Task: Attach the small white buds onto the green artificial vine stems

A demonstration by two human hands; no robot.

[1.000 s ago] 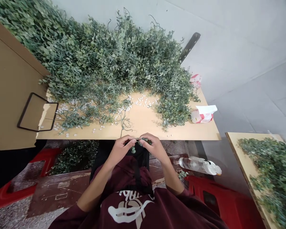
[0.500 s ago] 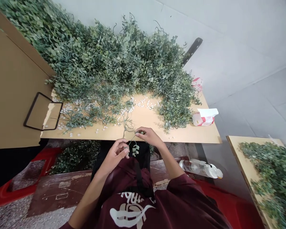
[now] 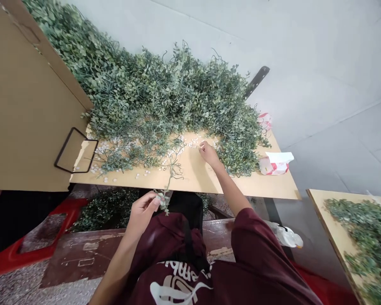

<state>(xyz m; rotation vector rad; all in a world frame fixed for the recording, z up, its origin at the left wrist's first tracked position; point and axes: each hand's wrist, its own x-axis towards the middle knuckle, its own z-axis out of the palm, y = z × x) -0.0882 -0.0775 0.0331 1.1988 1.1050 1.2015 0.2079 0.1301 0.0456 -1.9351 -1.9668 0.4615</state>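
My left hand [image 3: 143, 208] is in front of the table's near edge, its fingers closed on an artificial greenery stem [image 3: 170, 176]. Small rounded leaves [image 3: 164, 203] hang beside the fingertips, and the stem's bare branching wires reach up over the tabletop. My right hand [image 3: 209, 154] is above the board, beside scattered small white pieces [image 3: 193, 142]. Its fingers are curled together, and whatever is between them is too small or hidden to make out. Loose leafless green stems [image 3: 139, 148] lie to the left among more white pieces.
A big heap of artificial greenery [image 3: 165, 89] covers the back of the table [image 3: 197, 173]. A tissue pack [image 3: 274, 163] sits at the right end. On the left stand a cardboard panel [image 3: 28, 127] and a black wire frame [image 3: 74, 150]. Another greenery-covered table [image 3: 324, 220] is at right.
My right hand has left the stem and moved up and right to the white pieces. My left hand has drawn slightly left and down, still gripping the stem. The view has shifted a little.
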